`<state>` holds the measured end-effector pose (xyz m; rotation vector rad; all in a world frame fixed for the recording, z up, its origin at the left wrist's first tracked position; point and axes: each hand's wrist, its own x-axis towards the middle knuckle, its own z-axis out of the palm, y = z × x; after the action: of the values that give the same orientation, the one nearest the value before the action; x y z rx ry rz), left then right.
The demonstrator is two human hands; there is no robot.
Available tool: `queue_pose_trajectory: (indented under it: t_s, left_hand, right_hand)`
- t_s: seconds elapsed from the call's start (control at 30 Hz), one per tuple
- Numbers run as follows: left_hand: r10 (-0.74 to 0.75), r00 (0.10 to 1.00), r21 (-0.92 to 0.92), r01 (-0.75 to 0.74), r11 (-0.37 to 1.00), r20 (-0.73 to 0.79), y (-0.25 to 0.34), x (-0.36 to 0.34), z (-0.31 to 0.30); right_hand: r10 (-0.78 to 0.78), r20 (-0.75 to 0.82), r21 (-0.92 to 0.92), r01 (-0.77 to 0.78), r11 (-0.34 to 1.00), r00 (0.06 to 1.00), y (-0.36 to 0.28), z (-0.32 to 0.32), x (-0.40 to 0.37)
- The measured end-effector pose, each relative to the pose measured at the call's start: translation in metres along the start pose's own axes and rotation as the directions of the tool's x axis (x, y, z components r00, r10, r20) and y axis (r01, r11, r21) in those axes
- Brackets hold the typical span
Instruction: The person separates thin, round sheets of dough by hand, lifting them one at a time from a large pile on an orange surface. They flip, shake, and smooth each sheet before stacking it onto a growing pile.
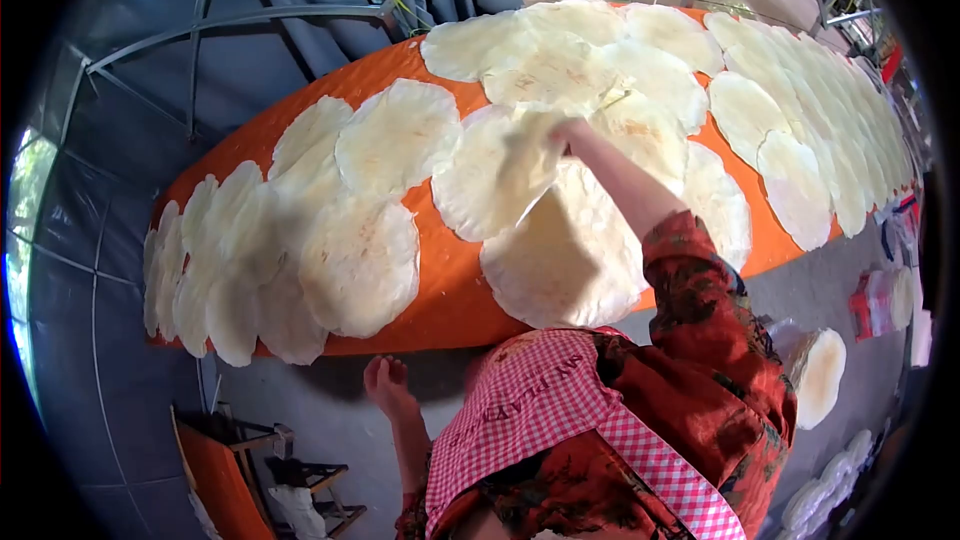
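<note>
Many thin round flatbreads lie overlapping on a long orange table cover (450, 280). My right hand (568, 136) reaches over the middle group and is at the edge of a pale flatbread (500, 165); its fingers are bent, and what they grip is hard to make out. Just below it lies another flatbread (565, 250), partly in shadow. My left hand (386, 380) hangs low beside the table's near edge, fingers curled, away from the breads. The closest bread to it is a browned one (358, 265) in the left group.
Metal frame bars (290, 12) and dark cloth stand behind and left of the table. A wooden stand (225, 470) is at the lower left. At the right, a stack of round breads (820, 378) and wrapped packs (830, 485) sit low down.
</note>
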<state>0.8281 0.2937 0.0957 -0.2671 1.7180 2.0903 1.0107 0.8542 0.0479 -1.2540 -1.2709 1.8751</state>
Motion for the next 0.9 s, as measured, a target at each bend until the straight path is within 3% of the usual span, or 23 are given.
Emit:
queue_pose_trajectory:
  t_s: [0.03, 0.1, 0.17, 0.23, 0.3, 0.33, 0.43, 0.47, 0.5, 0.53, 0.57, 0.6, 0.63, 0.7, 0.73, 0.8, 0.9]
  left_hand:
    - [-0.005, 0.997, -0.007, 0.005, 1.000, 0.080, 0.002, 0.004, 0.008]
    - [-0.019, 0.970, -0.017, 0.024, 1.000, 0.241, 0.001, 0.018, 0.024]
    - [-0.131, 0.931, -0.089, 0.171, 0.981, 0.341, -0.010, 0.044, 0.039]
    - [-0.260, 0.866, -0.133, 0.344, 0.929, 0.427, -0.016, 0.055, 0.062]
    - [-0.339, 0.750, -0.148, 0.498, 0.855, 0.568, -0.016, 0.054, 0.089]
    - [-0.286, 0.679, -0.161, 0.515, 0.842, 0.677, -0.016, 0.052, 0.097]
    - [-0.241, 0.577, -0.251, 0.642, 0.724, 0.780, -0.028, 0.067, 0.118]
    - [-0.206, 0.554, -0.296, 0.681, 0.669, 0.807, -0.039, 0.076, 0.121]
    - [-0.174, 0.476, -0.250, 0.698, 0.671, 0.862, -0.051, 0.091, 0.125]
    - [-0.154, 0.493, -0.223, 0.623, 0.750, 0.856, -0.070, 0.105, 0.127]
    - [-0.134, 0.505, -0.189, 0.537, 0.822, 0.853, -0.084, 0.115, 0.126]
    - [-0.167, 0.497, -0.206, 0.610, 0.765, 0.852, -0.086, 0.114, 0.127]
    - [-0.202, 0.619, -0.201, 0.518, 0.831, 0.759, -0.085, 0.111, 0.126]
    - [-0.250, 0.740, -0.213, 0.469, 0.857, 0.625, -0.105, 0.115, 0.116]
    - [-0.165, 0.753, -0.176, 0.350, 0.920, 0.637, -0.105, 0.115, 0.116]
    - [0.011, 0.743, -0.105, 0.080, 0.991, 0.669, -0.105, 0.115, 0.120]
    - [-0.011, 0.743, -0.046, 0.056, 0.997, 0.669, -0.081, 0.100, 0.126]
  right_hand:
    - [-0.080, 0.034, -0.232, 0.086, 0.969, 0.996, -0.052, 0.027, -0.020]
    - [-0.316, 0.122, -0.493, 0.334, 0.803, 0.941, -0.142, 0.081, -0.097]
    - [-0.612, 0.377, -0.538, 0.702, 0.467, 0.695, -0.168, 0.112, -0.120]
    - [-0.497, 0.565, -0.659, 0.722, 0.208, 0.659, -0.190, 0.143, -0.189]
    - [-0.530, 0.689, -0.678, 0.698, -0.231, 0.494, -0.167, 0.166, -0.234]
    - [-0.506, 0.706, -0.666, 0.707, -0.238, 0.495, -0.145, 0.173, -0.252]
    - [-0.422, 0.757, -0.629, 0.731, -0.265, 0.499, -0.058, 0.174, -0.273]
    - [-0.348, 0.774, -0.621, 0.741, -0.256, 0.529, -0.021, 0.172, -0.272]
    - [-0.271, 0.786, -0.615, 0.748, -0.249, 0.556, 0.012, 0.170, -0.271]
    - [0.010, 0.758, -0.640, 0.746, -0.183, 0.652, 0.036, 0.169, -0.269]
    - [0.159, 0.729, -0.625, 0.742, -0.243, 0.666, 0.065, 0.162, -0.265]
    - [0.198, 0.679, -0.719, 0.695, -0.016, 0.707, 0.059, 0.173, -0.266]
    - [0.245, 0.629, -0.778, 0.595, 0.204, 0.738, 0.050, 0.190, -0.264]
    - [-0.009, 0.612, -0.751, 0.585, 0.306, 0.791, 0.047, 0.224, -0.259]
    - [-0.136, 0.582, -0.727, 0.588, 0.354, 0.801, 0.049, 0.240, -0.255]
    - [-0.167, 0.480, -0.793, 0.507, 0.338, 0.861, 0.055, 0.271, -0.241]
    - [-0.260, 0.400, -0.823, 0.469, 0.320, 0.879, 0.074, 0.291, -0.212]
